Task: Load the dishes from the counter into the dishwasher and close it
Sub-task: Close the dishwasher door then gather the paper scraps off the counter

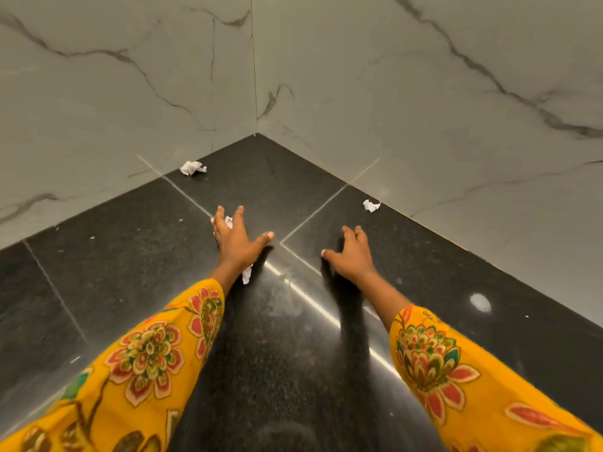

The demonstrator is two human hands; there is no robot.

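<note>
Over a dark stone counter (130,256) that runs into a corner between two grey marble-patterned walls (391,93), both arms reach forward in yellow flowered sleeves (146,353). On the left, the left hand (236,238) is spread wide, palm down, thumb pointing toward the middle of the counter, fingers fanned out toward the corner. It lies over a crumpled white paper scrap (247,275): one bit of the paper shows between the fingers and another sticks out beside the wrist, but whether the hand presses on it or only hovers above it cannot be told. The right hand (350,256) is also palm down, its fingers loosely bent and its thumb stretched toward the left hand; it holds nothing, and it is hard to say if the fingertips touch the stone. A second crumpled paper (192,168) lies at the counter's far left edge, against the left wall, and a third, smaller paper (371,205) lies at the far right edge, against the right wall. Both are well apart from the hands. No dishes and no dishwasher are in view; the counter shows only pale seams, specks and a bright reflection near its right side.
</note>
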